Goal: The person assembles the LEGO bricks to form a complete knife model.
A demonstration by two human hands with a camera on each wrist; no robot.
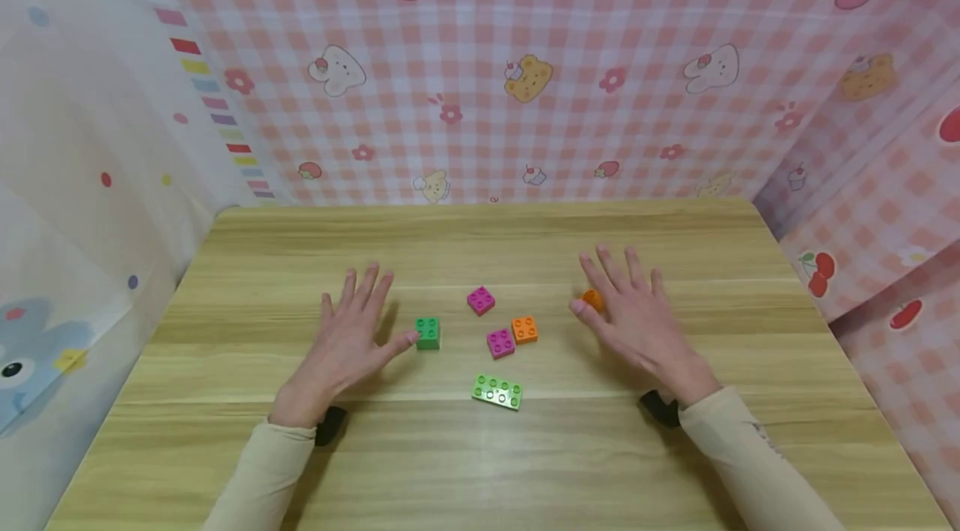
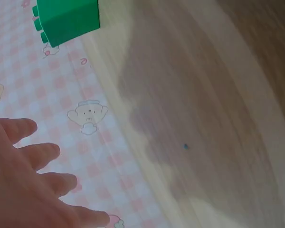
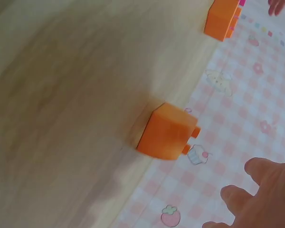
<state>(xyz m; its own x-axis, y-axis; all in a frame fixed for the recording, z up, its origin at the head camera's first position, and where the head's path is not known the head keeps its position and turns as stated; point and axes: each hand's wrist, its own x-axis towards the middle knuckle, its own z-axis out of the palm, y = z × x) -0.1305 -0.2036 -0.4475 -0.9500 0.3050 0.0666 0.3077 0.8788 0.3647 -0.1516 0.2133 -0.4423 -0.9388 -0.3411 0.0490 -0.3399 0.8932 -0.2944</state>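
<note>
My left hand [image 1: 348,348] is spread over the left side of the table, holding nothing. Its thumb tip overlaps the edge of a green brick [image 1: 428,334] in the head view; the same green brick [image 2: 69,21] shows at the top of the left wrist view. On the other side my right hand [image 1: 636,321] has its fingers extended, also holding nothing. Partly hidden behind its thumb and index finger is an orange brick [image 1: 592,299], whose studded end shows better in the right wrist view, where the orange brick [image 3: 167,132] stands apart from the fingers.
Between the hands lie a magenta brick [image 1: 481,300], a second magenta brick [image 1: 501,343] close against another orange brick [image 1: 525,329], and a longer light green brick [image 1: 497,392] nearer the front. A checked curtain [image 1: 480,97] hangs behind the wooden table [image 1: 480,473].
</note>
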